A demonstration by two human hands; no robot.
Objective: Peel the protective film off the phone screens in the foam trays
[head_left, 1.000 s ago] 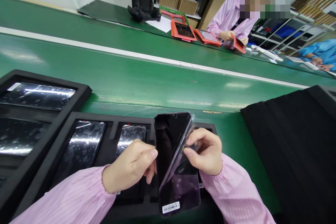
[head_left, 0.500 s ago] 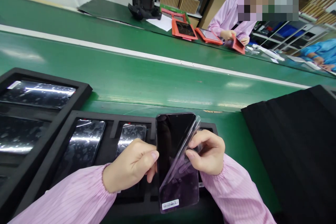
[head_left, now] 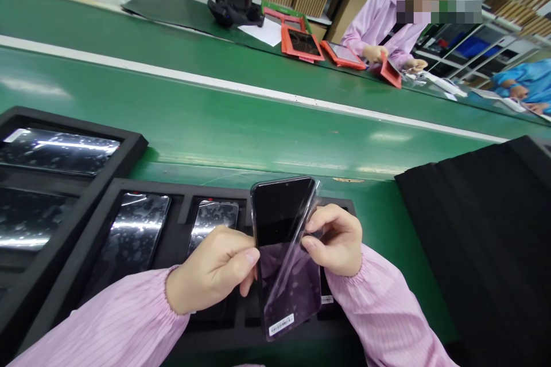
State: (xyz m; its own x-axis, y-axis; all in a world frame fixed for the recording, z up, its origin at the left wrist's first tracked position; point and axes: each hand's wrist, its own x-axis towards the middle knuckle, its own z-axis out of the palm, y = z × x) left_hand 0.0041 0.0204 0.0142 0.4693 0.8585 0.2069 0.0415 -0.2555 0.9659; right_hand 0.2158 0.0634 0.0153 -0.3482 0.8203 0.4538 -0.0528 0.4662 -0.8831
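My left hand (head_left: 215,272) is closed on the left edge of a smartphone (head_left: 282,206), held tilted with its dark screen facing me. A clear protective film (head_left: 293,258) is folded back diagonally across the screen, and its lower part still lies over the phone's bottom half. A white label (head_left: 281,325) is at the bottom end. Between thumb and fingers, my right hand (head_left: 336,238) pinches the film at the phone's right edge. Below the hands sits a black foam tray (head_left: 181,192) with more phones in its slots, among them a film-covered phone (head_left: 133,229) and a smaller-looking one (head_left: 215,218).
Another foam tray (head_left: 140,146) with phones overlaps on the left. A large black foam block (head_left: 482,235) stands on the right. Beyond the green bench (head_left: 206,126), a co-worker in a pink sleeve (head_left: 372,17) handles a red case (head_left: 391,71); red-framed tablets (head_left: 303,43) lie nearby.
The phone and my right hand have shifted slightly up and left, with the film still pinched. Across the bench, one of the co-worker's hands has moved right, away from the red case.
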